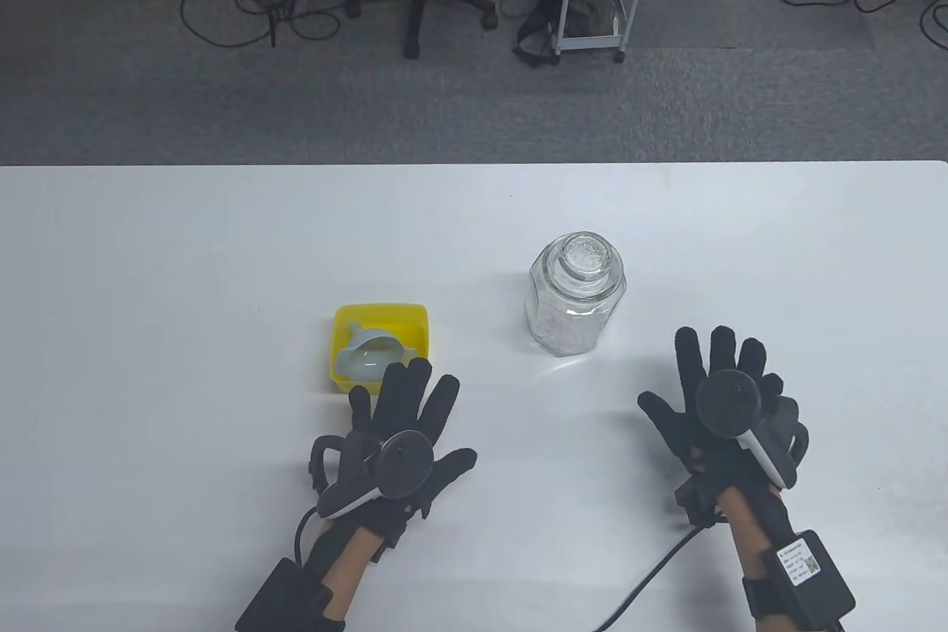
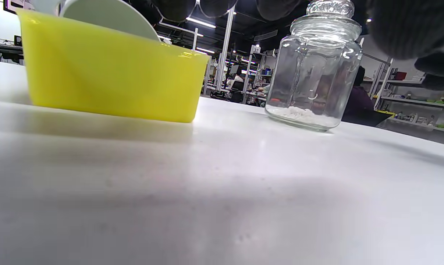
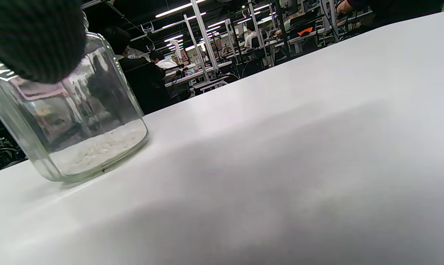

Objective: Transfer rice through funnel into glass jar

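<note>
A glass jar (image 1: 576, 293) with its glass stopper lid on stands upright mid-table, a thin layer of rice on its bottom (image 2: 302, 115) (image 3: 96, 147). A yellow tub (image 1: 381, 345) to its left holds a pale funnel (image 1: 370, 356) lying in it; the funnel's rim shows above the tub wall (image 2: 107, 16). My left hand (image 1: 404, 432) lies flat with spread fingers just in front of the tub, fingertips at its near edge. My right hand (image 1: 722, 395) lies flat with spread fingers, in front and right of the jar. Both hands hold nothing.
The white table (image 1: 185, 254) runs wide to the left, right and back. A cable (image 1: 652, 580) trails from the right wrist to the front edge. Beyond the table's far edge are office chairs and a cart on the floor.
</note>
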A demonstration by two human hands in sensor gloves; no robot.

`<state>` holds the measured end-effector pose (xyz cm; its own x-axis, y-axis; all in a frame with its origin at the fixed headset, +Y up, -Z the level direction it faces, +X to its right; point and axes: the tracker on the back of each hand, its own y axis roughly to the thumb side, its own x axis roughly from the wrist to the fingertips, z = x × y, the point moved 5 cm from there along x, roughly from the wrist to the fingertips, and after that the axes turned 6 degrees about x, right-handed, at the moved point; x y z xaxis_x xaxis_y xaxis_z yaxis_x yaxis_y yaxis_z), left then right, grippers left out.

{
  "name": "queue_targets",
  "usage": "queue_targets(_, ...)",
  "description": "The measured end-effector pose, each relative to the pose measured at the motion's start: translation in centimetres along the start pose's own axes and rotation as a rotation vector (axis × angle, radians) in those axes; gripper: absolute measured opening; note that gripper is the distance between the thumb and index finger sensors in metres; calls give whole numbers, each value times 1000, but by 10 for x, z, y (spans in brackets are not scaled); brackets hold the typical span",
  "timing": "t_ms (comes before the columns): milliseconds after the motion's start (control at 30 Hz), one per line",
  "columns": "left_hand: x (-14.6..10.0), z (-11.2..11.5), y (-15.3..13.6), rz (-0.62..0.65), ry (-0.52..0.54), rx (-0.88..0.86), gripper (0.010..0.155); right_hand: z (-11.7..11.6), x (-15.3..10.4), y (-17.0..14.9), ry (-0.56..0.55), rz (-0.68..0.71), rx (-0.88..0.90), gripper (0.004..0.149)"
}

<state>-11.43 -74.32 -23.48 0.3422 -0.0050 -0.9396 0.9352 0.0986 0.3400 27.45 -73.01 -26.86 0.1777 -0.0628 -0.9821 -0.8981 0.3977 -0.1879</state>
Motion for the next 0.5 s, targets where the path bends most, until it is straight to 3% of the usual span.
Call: queue_targets(500, -1, -6, -6, -19, 19, 25, 88, -3, -7, 14, 18, 42, -51, 88)
